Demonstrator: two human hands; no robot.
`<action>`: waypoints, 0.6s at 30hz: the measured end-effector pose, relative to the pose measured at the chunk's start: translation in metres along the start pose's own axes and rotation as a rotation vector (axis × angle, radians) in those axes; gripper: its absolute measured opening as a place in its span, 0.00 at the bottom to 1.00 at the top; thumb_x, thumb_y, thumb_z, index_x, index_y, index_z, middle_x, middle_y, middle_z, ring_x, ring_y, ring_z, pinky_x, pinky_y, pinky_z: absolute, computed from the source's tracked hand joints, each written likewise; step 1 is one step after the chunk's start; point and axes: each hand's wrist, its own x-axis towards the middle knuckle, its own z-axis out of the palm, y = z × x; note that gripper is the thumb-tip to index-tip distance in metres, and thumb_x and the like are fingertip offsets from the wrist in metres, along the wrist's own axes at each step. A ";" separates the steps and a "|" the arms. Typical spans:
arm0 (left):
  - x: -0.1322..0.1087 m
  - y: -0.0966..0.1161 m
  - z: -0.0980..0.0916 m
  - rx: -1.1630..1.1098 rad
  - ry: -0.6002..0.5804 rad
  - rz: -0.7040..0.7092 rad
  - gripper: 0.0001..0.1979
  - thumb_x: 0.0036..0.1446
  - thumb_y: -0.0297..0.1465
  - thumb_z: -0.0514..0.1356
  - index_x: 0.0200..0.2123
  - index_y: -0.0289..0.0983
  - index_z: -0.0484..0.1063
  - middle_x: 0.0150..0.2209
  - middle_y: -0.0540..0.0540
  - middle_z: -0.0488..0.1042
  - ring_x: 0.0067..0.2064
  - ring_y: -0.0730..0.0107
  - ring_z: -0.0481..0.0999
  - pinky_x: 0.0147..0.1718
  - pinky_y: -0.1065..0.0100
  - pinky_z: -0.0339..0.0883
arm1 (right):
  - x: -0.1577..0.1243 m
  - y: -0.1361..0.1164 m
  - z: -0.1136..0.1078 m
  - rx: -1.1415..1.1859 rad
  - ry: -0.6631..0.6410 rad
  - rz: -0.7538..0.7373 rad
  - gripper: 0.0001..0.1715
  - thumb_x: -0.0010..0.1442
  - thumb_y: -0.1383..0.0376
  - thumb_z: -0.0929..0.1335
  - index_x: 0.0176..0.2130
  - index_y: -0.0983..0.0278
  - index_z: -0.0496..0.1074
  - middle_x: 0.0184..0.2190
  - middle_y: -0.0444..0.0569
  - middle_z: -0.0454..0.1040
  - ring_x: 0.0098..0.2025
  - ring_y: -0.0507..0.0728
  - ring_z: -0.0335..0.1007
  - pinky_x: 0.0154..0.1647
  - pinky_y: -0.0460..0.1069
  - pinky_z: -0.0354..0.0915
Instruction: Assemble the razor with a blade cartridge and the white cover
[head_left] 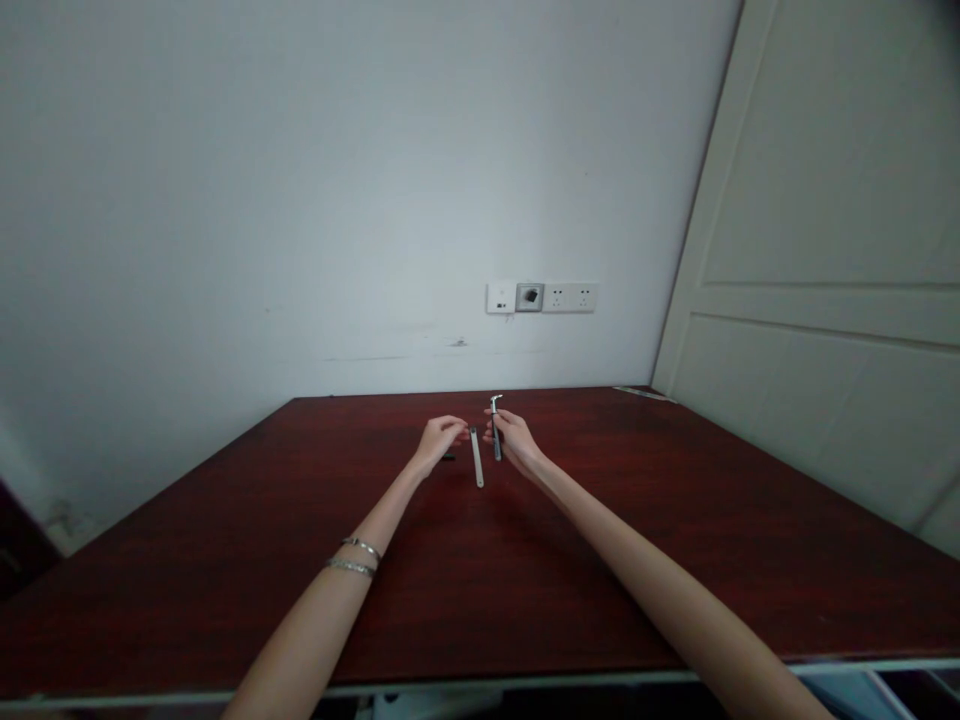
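My right hand (514,436) is closed around a slim tool with a dark handle and a bent, shiny metal head (496,425). It holds the tool nearly upright, head at the top; the exact kind is too small to tell. My left hand (441,441) has its fingers drawn together in a pinch, and whatever may be between them cannot be made out. Between the hands is a narrow, pale grey strip-like piece (478,462) with a dark far end, close to my left fingertips. Partly behind my left wrist lies a small black object (448,458).
The dark red wooden table (225,560) reaches back to a pale wall (375,200). Wall sockets (570,297) sit above its far edge. A pale panelled door (825,250) stands along the right. A thin pale strip (645,394) lies at the far right corner.
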 end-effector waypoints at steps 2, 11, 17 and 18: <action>-0.006 0.003 0.009 0.015 -0.024 0.032 0.02 0.47 0.25 0.60 0.27 0.33 0.72 0.25 0.45 0.75 0.29 0.69 0.75 0.32 0.70 0.66 | 0.004 -0.001 -0.001 -0.064 -0.011 -0.073 0.15 0.42 0.60 0.71 0.31 0.66 0.71 0.20 0.41 0.67 0.21 0.48 0.63 0.22 0.44 0.61; -0.012 0.000 0.027 0.066 -0.092 0.197 0.11 0.44 0.26 0.63 0.35 0.33 0.73 0.31 0.44 0.77 0.36 0.64 0.75 0.37 0.68 0.67 | 0.010 0.002 -0.005 -0.239 -0.040 -0.246 0.17 0.36 0.60 0.74 0.27 0.66 0.70 0.22 0.44 0.72 0.26 0.50 0.66 0.27 0.45 0.63; -0.011 0.002 0.024 0.087 -0.104 0.210 0.08 0.44 0.25 0.63 0.31 0.33 0.75 0.31 0.44 0.78 0.37 0.62 0.75 0.38 0.66 0.67 | 0.010 -0.002 -0.003 -0.179 -0.098 -0.183 0.20 0.36 0.60 0.74 0.31 0.65 0.70 0.25 0.43 0.70 0.26 0.49 0.66 0.25 0.44 0.63; -0.011 0.003 0.023 0.076 -0.079 0.195 0.08 0.43 0.25 0.63 0.32 0.33 0.75 0.31 0.44 0.78 0.36 0.62 0.76 0.37 0.66 0.67 | 0.011 -0.004 -0.004 -0.143 -0.104 -0.154 0.20 0.39 0.60 0.74 0.34 0.65 0.70 0.26 0.43 0.70 0.27 0.49 0.66 0.26 0.44 0.64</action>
